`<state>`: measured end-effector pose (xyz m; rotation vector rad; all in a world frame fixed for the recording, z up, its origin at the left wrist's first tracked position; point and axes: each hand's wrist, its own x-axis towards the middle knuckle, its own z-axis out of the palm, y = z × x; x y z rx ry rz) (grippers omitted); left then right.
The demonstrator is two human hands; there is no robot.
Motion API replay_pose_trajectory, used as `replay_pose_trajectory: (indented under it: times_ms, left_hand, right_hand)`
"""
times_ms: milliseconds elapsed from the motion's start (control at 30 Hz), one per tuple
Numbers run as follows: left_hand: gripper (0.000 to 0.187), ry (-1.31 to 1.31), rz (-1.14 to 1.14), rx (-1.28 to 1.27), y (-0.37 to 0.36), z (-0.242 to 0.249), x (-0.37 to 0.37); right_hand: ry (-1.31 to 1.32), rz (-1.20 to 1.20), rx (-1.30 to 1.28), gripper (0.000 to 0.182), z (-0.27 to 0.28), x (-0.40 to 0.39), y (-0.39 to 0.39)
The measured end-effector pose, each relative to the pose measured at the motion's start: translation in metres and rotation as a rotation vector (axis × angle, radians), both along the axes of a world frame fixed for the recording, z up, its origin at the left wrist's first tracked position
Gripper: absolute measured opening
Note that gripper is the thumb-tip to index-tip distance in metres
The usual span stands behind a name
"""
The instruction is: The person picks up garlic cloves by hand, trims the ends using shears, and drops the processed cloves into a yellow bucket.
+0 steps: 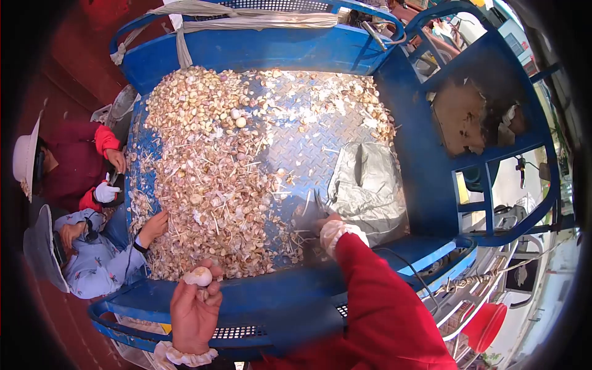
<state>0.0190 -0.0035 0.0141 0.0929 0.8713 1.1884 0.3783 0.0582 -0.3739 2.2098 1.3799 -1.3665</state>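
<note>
One garlic bulb held, dark shears gripped

Far left, a white glove is worn by a co-worker in dark red; just below, a bare hand is held at the edge of the garlic heap by another in pale blue. Across the blue cargo bed that heap is spread, cloves and stalks jumbled. Now the near edge: palm up, the bulb is cradled in half-curled fingers by the left hand. Further right, the shears are grasped by the closed right hand; with the blur, how far the blades are parted cannot be told. Just beside, crumpled grey cloth is spread. Far right, a red tub is seen outside the bed.
</note>
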Motion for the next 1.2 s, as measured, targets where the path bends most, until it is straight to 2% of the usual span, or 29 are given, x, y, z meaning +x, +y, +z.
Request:
replay_pose_trajectory:
  times_ms: [33, 67, 100, 167, 200, 267, 333, 400, 467, 600, 633, 667, 733, 800, 867, 967, 1000, 1033, 1100, 1200]
  left_hand:
    - [0.037, 0.067, 0.036, -0.054, 0.002, 0.002, 0.004]
    - [0.037, 0.062, 0.018, -0.029, 0.002, 0.001, 0.005]
    - [0.036, 0.025, 0.024, -0.017, 0.001, -0.002, 0.003]
    - [0.036, -0.01, 0.023, 0.014, 0.0, -0.006, -0.001]
    - [0.036, -0.006, -0.007, 0.016, -0.001, -0.009, -0.003]
    - [0.035, -0.008, -0.055, 0.038, -0.002, -0.01, -0.001]
    - [0.034, 0.053, -0.12, 0.087, -0.004, -0.007, 0.001]
    - [0.034, 0.076, -0.146, 0.146, -0.005, -0.003, 0.005]
    - [0.033, 0.095, -0.163, 0.208, -0.003, -0.002, 0.009]
    - [0.035, 0.09, -0.192, 0.293, -0.003, -0.007, 0.001]
    - [0.034, 0.046, -0.164, 0.316, -0.003, -0.009, -0.002]
    - [0.034, 0.002, -0.131, 0.34, -0.004, -0.011, -0.004]
    - [0.034, 0.1, -0.094, 0.353, -0.003, -0.018, -0.003]
    - [0.034, 0.198, -0.047, 0.358, -0.007, -0.02, -0.001]
    - [0.031, 0.255, -0.124, 0.438, -0.006, -0.016, 0.003]
    - [0.031, 0.274, -0.144, 0.428, -0.007, -0.011, 0.011]
    - [0.031, 0.304, -0.145, 0.432, -0.007, -0.013, 0.011]
    - [0.033, 0.28, -0.123, 0.438, -0.008, -0.009, 0.014]
    - [0.03, 0.298, -0.148, 0.5, -0.006, -0.004, 0.016]
    - [0.031, 0.36, -0.169, 0.527, -0.006, -0.006, 0.019]
  right_hand:
    - [0.041, 0.226, 0.088, 0.044, 0.006, 0.007, 0.002]
    - [0.032, 0.208, 0.112, 0.044, 0.013, 0.015, 0.007]
    - [0.116, 0.115, 0.123, 0.045, 0.03, 0.017, 0.011]
    - [0.125, -0.176, -0.017, 0.049, 0.1, 0.002, 0.027]
    - [0.124, -0.189, 0.0, 0.049, 0.125, -0.002, 0.03]
    - [0.475, 0.037, 0.124, 0.05, 0.161, -0.003, 0.03]
    - [0.805, -0.024, 0.313, 0.05, 0.182, -0.027, 0.024]
    - [1.117, -0.003, 0.371, 0.036, 0.214, -0.052, 0.033]
    - [0.768, 0.305, 0.575, 0.044, 0.324, -0.076, 0.032]
    - [0.762, 0.684, 0.907, 0.057, 0.361, -0.127, 0.033]
    - [0.827, 0.755, 1.035, 0.061, 0.36, -0.137, 0.036]
    - [0.827, 0.756, 1.038, 0.061, 0.366, -0.138, 0.029]
    - [0.502, 0.862, 1.134, 0.063, 0.381, -0.138, 0.013]
    - [0.47, 0.856, 1.163, 0.061, 0.385, -0.135, 0.0]
    - [0.484, 0.763, 0.947, 0.057, 0.395, -0.133, -0.011]
    - [0.348, 0.759, 0.932, 0.049, 0.396, -0.13, -0.021]
    - [0.274, 0.767, 0.983, 0.047, 0.401, -0.129, -0.027]
    - [0.308, 0.755, 1.048, 0.046, 0.405, -0.129, -0.033]
    - [0.259, 0.772, 0.941, 0.048, 0.427, -0.129, -0.041]
    - [0.288, 0.735, 1.088, 0.051, 0.412, -0.126, -0.039]
